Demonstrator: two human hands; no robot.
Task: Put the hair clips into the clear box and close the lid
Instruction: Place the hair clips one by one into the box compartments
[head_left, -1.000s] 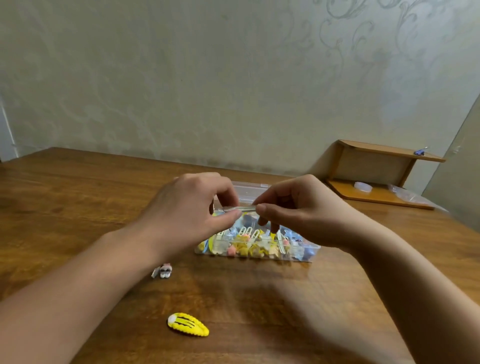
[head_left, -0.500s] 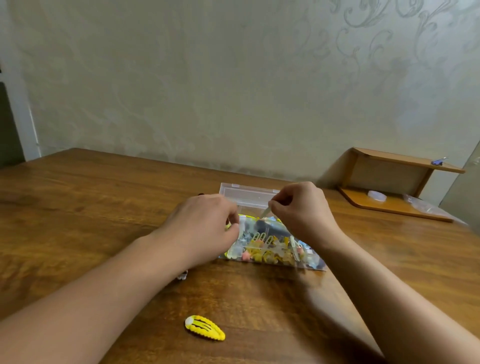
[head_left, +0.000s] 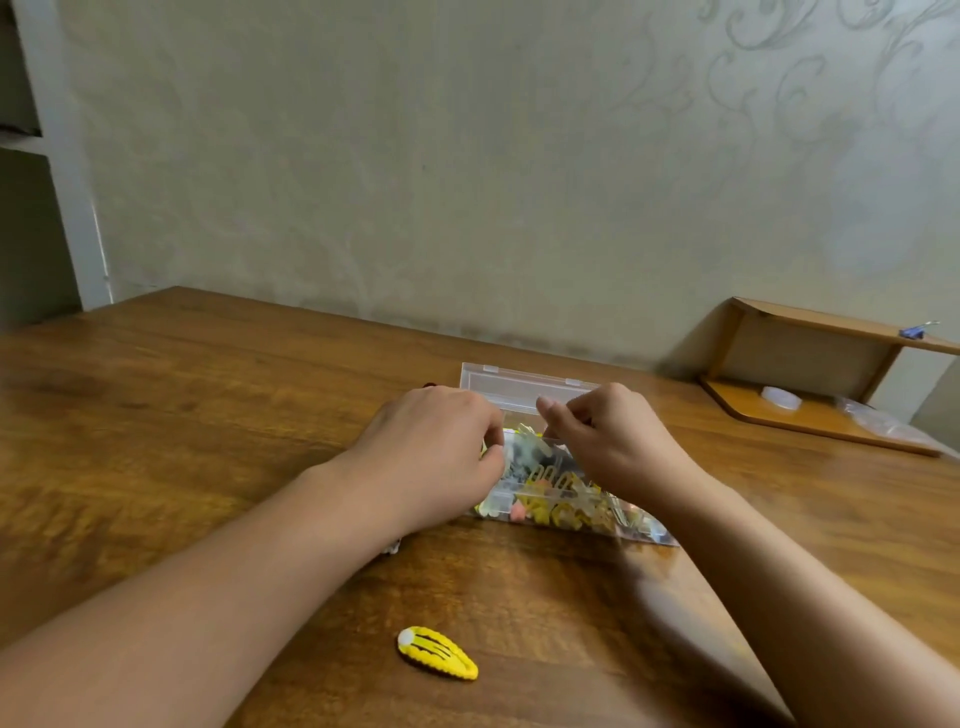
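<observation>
Centrally, two hands, left (head_left: 436, 457) and right (head_left: 608, 441), fingers curled, pinch into one clear box (head_left: 545, 514), lid (head_left: 519, 387) open; one yellow hair clip (head_left: 437, 653) lies lower centre on the table (head_left: 208, 395).

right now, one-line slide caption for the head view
Both hands, left and right, work over the open clear box of hair clips; a yellow clip lies nearer on the table.

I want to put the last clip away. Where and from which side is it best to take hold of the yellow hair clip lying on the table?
Probably pinch the yellow hair clip across its narrow width near the middle, coming from straight above. It lies flat on the table, long and thin, its rounded end with the white spot up-left and its pointed end down-right, and nothing stands close around it.
</observation>
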